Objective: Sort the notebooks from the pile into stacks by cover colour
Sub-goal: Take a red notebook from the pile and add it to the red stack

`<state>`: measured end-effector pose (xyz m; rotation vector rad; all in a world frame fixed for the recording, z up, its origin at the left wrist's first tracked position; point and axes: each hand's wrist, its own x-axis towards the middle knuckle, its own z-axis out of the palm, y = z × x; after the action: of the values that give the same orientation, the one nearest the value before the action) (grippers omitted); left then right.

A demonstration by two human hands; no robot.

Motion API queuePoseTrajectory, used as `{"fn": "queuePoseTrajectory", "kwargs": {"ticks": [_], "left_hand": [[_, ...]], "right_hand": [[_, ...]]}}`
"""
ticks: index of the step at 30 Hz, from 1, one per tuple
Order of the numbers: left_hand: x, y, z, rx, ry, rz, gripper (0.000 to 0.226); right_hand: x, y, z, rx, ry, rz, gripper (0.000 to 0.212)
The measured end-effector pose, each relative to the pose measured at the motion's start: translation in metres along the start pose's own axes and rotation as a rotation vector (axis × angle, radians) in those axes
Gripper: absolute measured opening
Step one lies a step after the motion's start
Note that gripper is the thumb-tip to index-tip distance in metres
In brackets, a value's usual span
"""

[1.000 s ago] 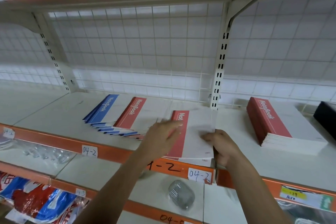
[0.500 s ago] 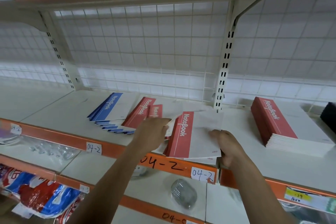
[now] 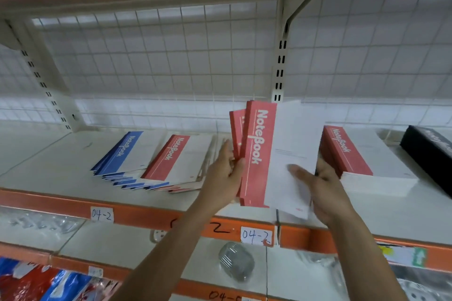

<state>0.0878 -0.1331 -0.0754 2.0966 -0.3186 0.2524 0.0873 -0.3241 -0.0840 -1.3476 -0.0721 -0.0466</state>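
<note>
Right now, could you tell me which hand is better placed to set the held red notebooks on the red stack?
Probably the right hand: it grips the red notebooks on the side next to the red stack.

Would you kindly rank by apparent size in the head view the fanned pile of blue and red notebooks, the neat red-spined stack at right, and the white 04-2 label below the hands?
1. Fanned pile of blue and red notebooks, widest.
2. Neat red-spined stack, slightly smaller; a close call.
3. White 04-2 label, clearly smallest.
</note>
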Motion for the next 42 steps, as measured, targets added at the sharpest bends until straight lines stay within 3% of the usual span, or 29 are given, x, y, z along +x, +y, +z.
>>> {"fn": "queuePoseTrajectory", "kwargs": {"ticks": [4,7,10,18,24,29,36,42], "left_hand": [[0.01,0.005,0.027,-0.173,0.142,0.04,0.026],[0.008,0.001,0.048,-0.206,0.143,0.032,0.018],[0.003,-0.004,0.064,-0.221,0.109,0.048,0.022],[0.0,-0.016,0.087,-0.018,-0.022,-0.143,0.01],[0.016,0.01,0.099,-0.026,0.059,-0.125,0.015],[0.045,0.055,0.122,-0.118,0.223,-0.017,0.031],[0.09,0.087,0.163,-0.048,0.136,-0.088,0.032],[0.118,0.078,0.188,0.108,0.013,-0.15,0.023]], "right_hand": [[-0.005,-0.011,-0.021,-0.323,0.052,-0.23,0.028],[-0.004,-0.006,-0.038,-0.475,0.098,-0.259,0.031],[-0.006,0.008,-0.048,-0.484,0.103,-0.192,0.034],[-0.006,0.037,-0.061,-0.417,0.043,-0.016,0.039],[-0.005,0.014,-0.071,-0.552,0.092,-0.166,0.049],[0.01,-0.025,-0.092,-0.559,0.346,-0.342,0.042],[0.037,-0.056,-0.145,-0.61,0.455,-0.233,0.043],[0.061,-0.047,-0.189,-0.673,0.438,-0.075,0.042]]}}
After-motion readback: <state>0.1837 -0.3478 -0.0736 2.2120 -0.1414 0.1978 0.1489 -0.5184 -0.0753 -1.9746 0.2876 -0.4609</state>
